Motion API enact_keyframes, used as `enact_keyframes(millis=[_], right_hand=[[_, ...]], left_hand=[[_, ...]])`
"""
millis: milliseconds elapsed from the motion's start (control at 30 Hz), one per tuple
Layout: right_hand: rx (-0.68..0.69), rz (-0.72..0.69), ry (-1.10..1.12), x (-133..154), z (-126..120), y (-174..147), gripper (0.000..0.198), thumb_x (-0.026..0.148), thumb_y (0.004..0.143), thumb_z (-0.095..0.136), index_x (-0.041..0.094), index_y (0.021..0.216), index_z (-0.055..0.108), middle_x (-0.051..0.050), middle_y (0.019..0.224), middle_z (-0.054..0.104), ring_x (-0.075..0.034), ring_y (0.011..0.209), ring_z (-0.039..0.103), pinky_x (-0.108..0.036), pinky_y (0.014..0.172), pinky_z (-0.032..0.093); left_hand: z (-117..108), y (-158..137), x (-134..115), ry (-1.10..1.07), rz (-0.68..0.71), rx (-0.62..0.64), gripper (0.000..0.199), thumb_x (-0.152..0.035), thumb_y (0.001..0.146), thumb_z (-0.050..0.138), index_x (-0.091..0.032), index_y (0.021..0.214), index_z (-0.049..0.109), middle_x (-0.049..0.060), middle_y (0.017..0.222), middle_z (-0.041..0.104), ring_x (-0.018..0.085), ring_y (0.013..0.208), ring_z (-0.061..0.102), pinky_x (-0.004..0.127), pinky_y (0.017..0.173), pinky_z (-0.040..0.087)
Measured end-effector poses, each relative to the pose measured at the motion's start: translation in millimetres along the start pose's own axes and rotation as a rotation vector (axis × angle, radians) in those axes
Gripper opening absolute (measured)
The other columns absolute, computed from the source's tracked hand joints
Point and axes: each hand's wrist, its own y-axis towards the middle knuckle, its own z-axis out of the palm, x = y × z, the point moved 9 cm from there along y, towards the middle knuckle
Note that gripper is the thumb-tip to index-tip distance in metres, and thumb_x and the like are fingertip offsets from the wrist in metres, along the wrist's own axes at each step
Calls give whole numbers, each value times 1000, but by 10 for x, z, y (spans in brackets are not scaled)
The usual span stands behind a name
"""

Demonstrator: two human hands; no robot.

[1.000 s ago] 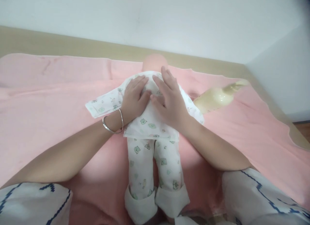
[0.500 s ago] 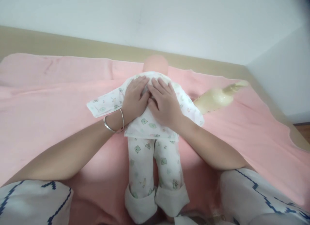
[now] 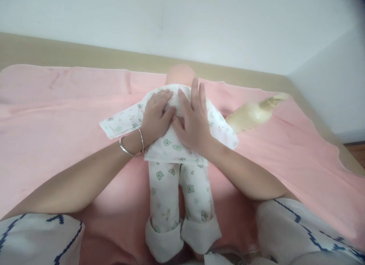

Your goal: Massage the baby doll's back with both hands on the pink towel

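A baby doll [image 3: 180, 75] lies on its front with its bare head away from me. It wears a white printed top [image 3: 173, 151] and matching trousers [image 3: 164, 192] with turned-up cuffs. My left hand [image 3: 156, 115] rests flat on the left side of the doll's upper back, its fingers stretched out; a silver bangle [image 3: 122, 145] circles that wrist. On the right side of the back is my right hand [image 3: 192, 122], fingers spread and raised off the cloth, the heel of the hand low against the top. Neither hand grips anything.
Under the doll spreads a pink cloth [image 3: 57, 143] over a beige surface [image 3: 85, 52]. A pale yellow pump bottle [image 3: 251, 115] lies on its side by the doll's right sleeve. Behind stands a white wall [image 3: 114, 21].
My right hand's fingers have lifted from the doll's back and spread upward. My left hand stays in place on the top. The whole view has shifted slightly.
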Motion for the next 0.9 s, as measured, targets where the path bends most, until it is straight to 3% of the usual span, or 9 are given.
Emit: enact_keyframes(millis=[67,233,467,633,900], right_hand=[[37,8,-15,1,23,3,62,22,92,40,16,153,38,-10,168,21,-34,159,5,-61,127,20],[123,-37,-27,37,102,7,54,24,94,37,15,146,51,-10,162,38,-32,155,26,-60,128,19],[80,-46,-8,34,71,2,53,23,93,37,15,143,55,-10,160,41,-32,153,28,-59,126,21],[78,-48,3,34,63,6,53,24,93,38,15,143,55,-10,160,41,-33,153,29,-59,127,21],[78,-43,25,30,58,1,52,24,93,39,16,142,55,-10,160,42,-32,153,29,-61,126,22]], left_hand=[[-4,0,-16,2,6,0,47,-47,104,38,-19,138,54,9,149,54,27,144,46,53,126,35],[-16,-3,-19,1,-2,-30,47,-46,103,36,-20,137,56,9,149,54,25,143,47,50,126,36],[0,12,-6,2,-4,-18,54,-49,103,32,-15,137,56,13,149,54,28,142,46,54,125,35],[-9,-4,12,-22,-25,-32,47,-47,102,37,-22,137,56,8,149,55,26,143,47,49,126,35],[-5,8,14,-21,-31,-18,53,-52,102,34,-19,137,57,9,149,54,26,143,47,52,126,35]])
